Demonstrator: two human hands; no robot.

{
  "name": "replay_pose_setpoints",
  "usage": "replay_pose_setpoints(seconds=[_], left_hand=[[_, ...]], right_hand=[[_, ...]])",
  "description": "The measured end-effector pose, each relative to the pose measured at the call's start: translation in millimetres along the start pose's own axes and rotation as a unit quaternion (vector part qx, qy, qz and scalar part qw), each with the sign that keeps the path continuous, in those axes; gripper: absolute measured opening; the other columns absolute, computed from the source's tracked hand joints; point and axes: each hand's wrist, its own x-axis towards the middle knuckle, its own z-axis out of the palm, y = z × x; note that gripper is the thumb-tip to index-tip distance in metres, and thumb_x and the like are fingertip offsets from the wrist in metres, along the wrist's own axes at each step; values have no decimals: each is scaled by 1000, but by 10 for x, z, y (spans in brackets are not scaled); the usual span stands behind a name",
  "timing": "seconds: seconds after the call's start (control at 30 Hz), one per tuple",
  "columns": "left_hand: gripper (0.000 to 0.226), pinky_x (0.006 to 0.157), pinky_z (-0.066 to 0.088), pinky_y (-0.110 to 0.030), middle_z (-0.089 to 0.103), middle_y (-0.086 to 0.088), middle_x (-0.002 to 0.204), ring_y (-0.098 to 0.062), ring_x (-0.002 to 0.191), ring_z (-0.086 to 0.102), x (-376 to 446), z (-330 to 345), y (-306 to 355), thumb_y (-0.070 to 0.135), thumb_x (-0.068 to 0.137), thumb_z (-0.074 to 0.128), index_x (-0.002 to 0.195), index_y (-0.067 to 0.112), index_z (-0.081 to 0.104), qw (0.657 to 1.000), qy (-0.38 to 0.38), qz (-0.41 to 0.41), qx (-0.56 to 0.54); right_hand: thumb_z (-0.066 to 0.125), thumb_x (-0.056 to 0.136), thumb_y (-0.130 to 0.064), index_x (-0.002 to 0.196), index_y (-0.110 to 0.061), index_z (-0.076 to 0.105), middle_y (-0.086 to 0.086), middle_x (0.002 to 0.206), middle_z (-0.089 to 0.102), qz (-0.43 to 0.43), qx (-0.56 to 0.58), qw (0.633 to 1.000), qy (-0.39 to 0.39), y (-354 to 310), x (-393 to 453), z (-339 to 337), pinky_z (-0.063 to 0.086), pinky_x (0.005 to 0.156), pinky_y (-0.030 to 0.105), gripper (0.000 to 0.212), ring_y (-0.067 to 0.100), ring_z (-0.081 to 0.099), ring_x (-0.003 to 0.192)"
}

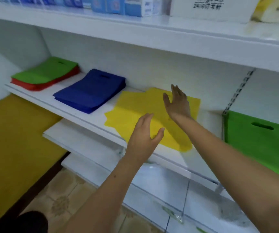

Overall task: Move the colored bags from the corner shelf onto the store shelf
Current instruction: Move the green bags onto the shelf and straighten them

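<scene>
A loose stack of yellow bags (135,113) lies fanned out on the white store shelf (88,118). My left hand (145,133) hovers over the stack's front edge with straight fingers and holds nothing. My right hand (177,103) is above the stack's rear part, fingers spread and straight. Left of the yellow stack sits a pile of blue bags (91,91). Further left lies a green bag on red bags (46,73). More green bags (259,140) lie on the shelf section at the right.
An upper shelf (152,31) with blue and white boxes overhangs the bags. Lower white shelves (91,142) stick out below. A yellow surface (14,140) stands at the left over a tiled floor. A metal slotted rail (239,91) divides the shelf sections.
</scene>
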Motion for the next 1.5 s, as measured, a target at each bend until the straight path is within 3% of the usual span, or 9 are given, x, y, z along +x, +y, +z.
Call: replay_pose_setpoints(seconds=[0.13,0.3,0.43,0.7,0.77,0.97,1.23,1.37,1.5], left_hand=[[69,110,39,-33,46,-1,145,-14,134,42,118,-1008,-689,51,90,56,146,15,42,998,55,-33,6],[66,110,39,-28,44,1,146,-11,135,41,250,-2030,-1447,40,93,65,149,16,39,988,120,-90,18],[67,105,33,-18,39,3,152,-9,137,38,345,-2605,-1987,46,94,61,151,19,36,980,142,-134,40],[68,109,35,-24,37,4,154,-12,138,37,1029,-3393,-3111,50,96,57,152,20,34,965,173,-181,82],[67,112,38,-31,38,3,153,-15,136,41,1299,-3581,-3400,51,96,56,152,20,35,961,176,-190,100],[67,106,35,-25,42,-1,150,-17,137,40,2038,-4202,-4172,51,95,57,149,16,38,952,165,-206,155],[71,115,32,-42,44,-13,150,-30,139,37,2934,-4844,-5169,50,94,59,148,8,40,941,111,-217,234],[75,121,20,-47,39,-15,154,-32,145,29,3271,-4992,-5605,51,94,56,150,6,37,942,56,-204,260],[74,122,5,-52,31,-9,160,-30,151,17,3413,-5044,-5918,56,95,49,152,11,36,939,11,-193,285]], right_hand=[[36,101,-45,153,-13,24,10,159,22,-28,20,998,-43,-1158,243,714,16,119,36,63,27,22,146],[39,101,-43,150,-6,29,14,156,30,-93,36,994,-43,-2355,455,1438,20,117,37,63,30,29,142],[39,100,-44,150,-5,28,15,154,32,-127,58,988,-61,-3013,634,1992,27,116,42,64,32,31,141],[36,100,-49,154,-13,18,9,159,22,-152,78,979,-112,-3995,1420,3043,23,118,44,67,26,21,145],[37,99,-51,153,-13,21,10,157,27,-140,90,978,-123,-4176,1696,3326,29,115,47,68,27,26,144],[37,87,-59,143,-3,34,21,141,45,-130,67,981,-131,-4575,2411,4031,37,108,50,80,36,42,130],[59,89,-44,153,-5,10,16,159,16,-62,-83,985,-137,-4639,2881,4546,25,113,53,89,37,18,144],[54,91,-51,154,-10,11,5,162,9,-12,-104,981,-160,-4488,2871,4721,21,115,53,87,32,10,147],[53,92,-51,154,-13,17,3,161,16,11,-100,985,-143,-4467,2900,4817,25,113,52,81,31,18,145]])
